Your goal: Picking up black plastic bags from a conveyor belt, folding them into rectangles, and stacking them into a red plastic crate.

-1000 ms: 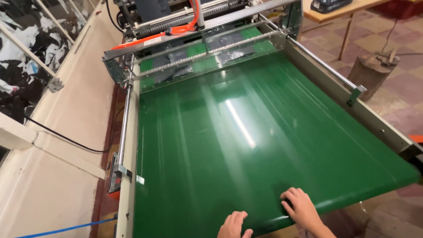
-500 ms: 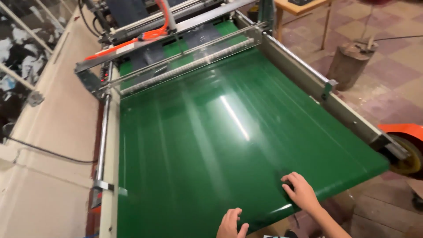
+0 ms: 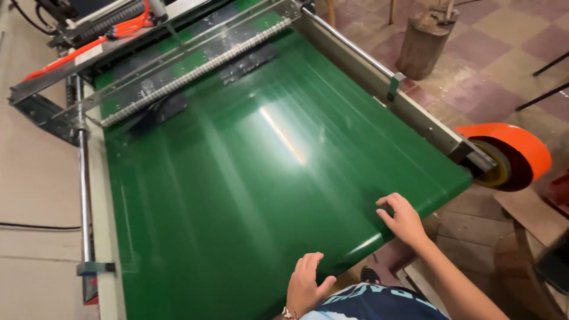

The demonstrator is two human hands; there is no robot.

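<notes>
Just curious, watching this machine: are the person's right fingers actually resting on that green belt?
Touching. The head view shows the right hand lying flat, its fingers pressed on the green belt near its front edge, with no gap visible.

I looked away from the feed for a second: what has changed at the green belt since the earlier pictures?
The camera swung right and nearer, bringing an orange roll at the belt's right end fully into view. Both hands kept their places at the near edge of the green conveyor belt: the left hand and right hand lie flat on it, gripping nothing. No visible item arrived on the belt.
</notes>
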